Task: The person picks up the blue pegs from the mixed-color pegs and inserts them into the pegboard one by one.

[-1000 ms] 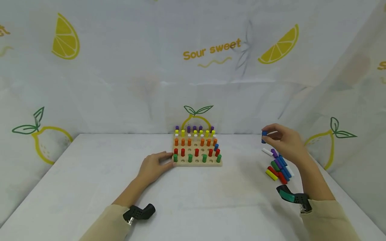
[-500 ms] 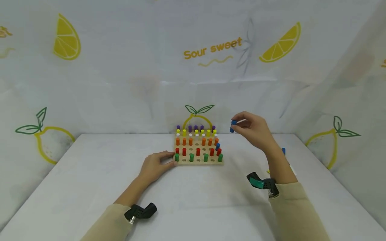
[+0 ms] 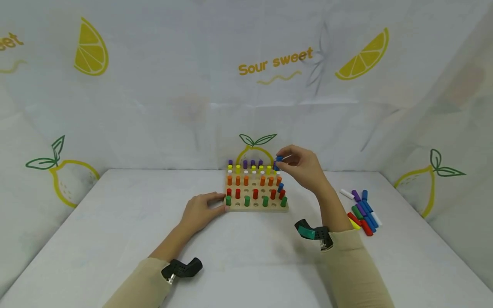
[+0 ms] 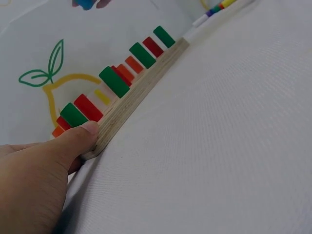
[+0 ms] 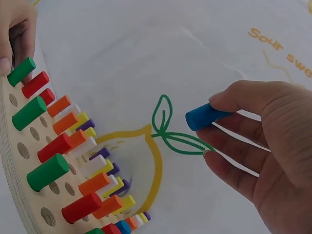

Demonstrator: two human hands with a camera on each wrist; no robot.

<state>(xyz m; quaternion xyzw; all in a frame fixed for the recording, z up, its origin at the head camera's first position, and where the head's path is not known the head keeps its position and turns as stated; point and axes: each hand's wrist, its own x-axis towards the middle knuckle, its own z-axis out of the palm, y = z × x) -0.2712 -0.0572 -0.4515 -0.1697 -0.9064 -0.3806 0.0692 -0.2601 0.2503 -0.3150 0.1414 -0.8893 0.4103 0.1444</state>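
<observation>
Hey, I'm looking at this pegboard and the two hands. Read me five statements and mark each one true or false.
1. The right hand holds a blue peg. True.
2. The left hand rests on the loose pegs. False: it holds the left edge of the pegboard.
3. Four green pegs stand in the board's front row. True.
4. The loose pegs lie left of the board. False: they lie to its right.
5. The loose pegs are all one color. False: they are several colors.
</observation>
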